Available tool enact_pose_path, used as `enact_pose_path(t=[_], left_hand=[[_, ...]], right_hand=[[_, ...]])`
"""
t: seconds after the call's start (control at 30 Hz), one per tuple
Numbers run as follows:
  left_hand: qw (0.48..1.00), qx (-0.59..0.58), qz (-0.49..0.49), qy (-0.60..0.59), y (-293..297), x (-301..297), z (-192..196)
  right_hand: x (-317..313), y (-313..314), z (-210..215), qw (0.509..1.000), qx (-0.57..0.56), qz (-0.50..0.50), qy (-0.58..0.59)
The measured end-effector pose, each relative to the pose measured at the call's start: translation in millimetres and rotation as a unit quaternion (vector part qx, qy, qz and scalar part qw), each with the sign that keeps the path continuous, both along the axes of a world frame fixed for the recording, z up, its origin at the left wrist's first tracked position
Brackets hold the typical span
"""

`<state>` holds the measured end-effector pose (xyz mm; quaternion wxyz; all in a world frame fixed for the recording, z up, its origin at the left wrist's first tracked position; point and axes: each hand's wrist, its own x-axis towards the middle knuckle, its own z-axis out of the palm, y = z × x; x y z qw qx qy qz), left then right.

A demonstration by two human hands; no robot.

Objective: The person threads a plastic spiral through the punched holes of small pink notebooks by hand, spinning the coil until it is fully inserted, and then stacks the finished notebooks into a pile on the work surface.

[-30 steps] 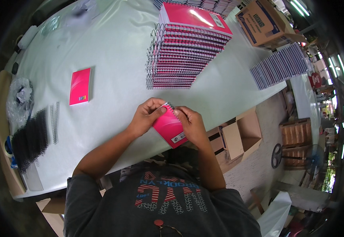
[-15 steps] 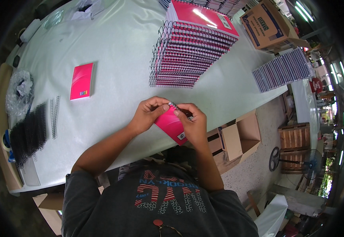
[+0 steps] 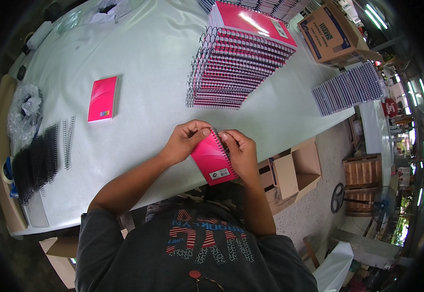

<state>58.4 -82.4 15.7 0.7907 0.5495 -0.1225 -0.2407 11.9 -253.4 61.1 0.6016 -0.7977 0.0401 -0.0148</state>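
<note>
A small pink notebook (image 3: 211,158) hangs at the table's near edge, tilted, with a dark spiral coil running down its right side. My left hand (image 3: 185,141) pinches its top corner between thumb and fingers. At the upper part of the coil, my right hand (image 3: 242,152) is closed with thumb and fingers on the wire. The fingertips behind the cover are hidden. Beyond my hands rises a tall stack of pink spiral notebooks (image 3: 236,68). Off to the left lies a pink notebook (image 3: 103,99) with no coil visible on it.
Dark coils (image 3: 37,163) lie heaped at the table's left, beside a few loose coils (image 3: 68,141) and crumpled clear plastic (image 3: 25,112). A carton (image 3: 329,34) and another notebook stack (image 3: 348,88) stand at the right. Below the table edge sits an opened cardboard box (image 3: 292,170).
The held notebook has turned so that its coil edge and lower label now show. My right hand has shifted slightly right and down; my left hand stays almost in place.
</note>
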Motion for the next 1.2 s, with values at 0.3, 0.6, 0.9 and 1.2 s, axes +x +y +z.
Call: enact_pose_path(t=[0.3,0.6,0.9,1.2], left_hand=[[1.0,-0.018,-0.023,-0.009,1,1,-1],[0.994,-0.043,-0.089,-0.05,12,7,20],[0.99,-0.005,-0.087,-0.115,18,3,18],[0.976,0.08,-0.129,-0.157,18,-4,63]], right_hand=[[-5,4,7,0.999,-0.034,0.001,-0.029],[-14,9,29,0.991,-0.066,0.01,-0.117],[-21,16,25,0.969,-0.149,0.053,-0.192],[-25,-10,52,0.994,-0.049,0.056,-0.083]])
